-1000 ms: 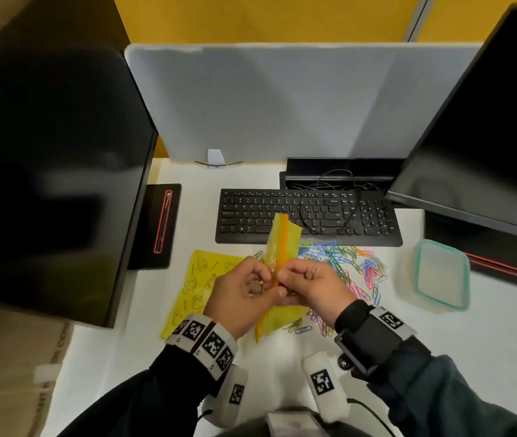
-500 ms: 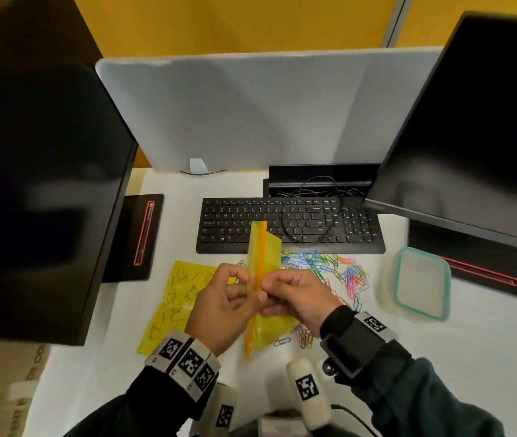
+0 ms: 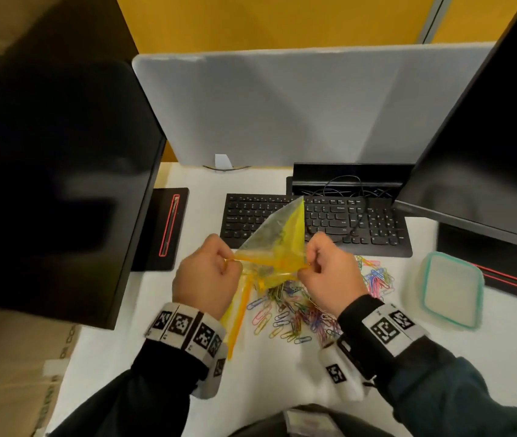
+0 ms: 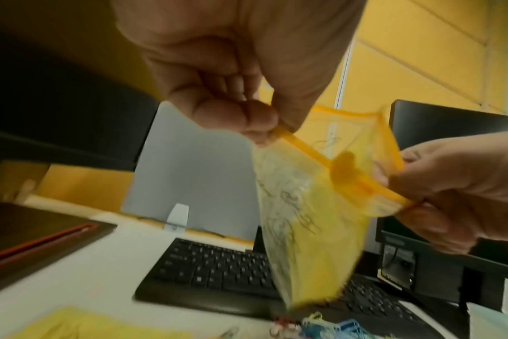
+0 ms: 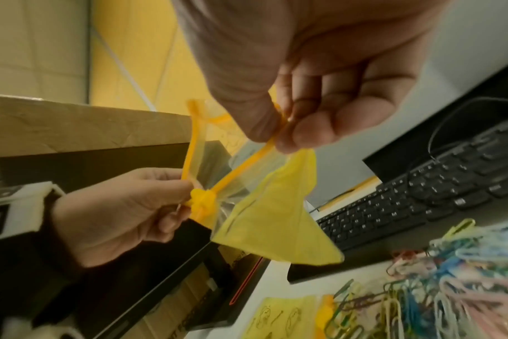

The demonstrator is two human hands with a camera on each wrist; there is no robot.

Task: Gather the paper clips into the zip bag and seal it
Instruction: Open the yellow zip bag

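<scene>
Opening the bag [image 3: 277, 244] looks like the step in hand, and it goes best if each side keeps a firm pinch on its own lip of the orange zip strip and pulls outward evenly, so the mouth gapes wide above the clips [image 3: 298, 313] lying loose on the desk [image 3: 282, 367]. Left hand [image 3: 206, 275] and right hand [image 3: 329, 272] hover level above the desk, knuckles up, well apart. Each has thumb and fingertips curled tight on the strip; nothing is bagged yet.
</scene>
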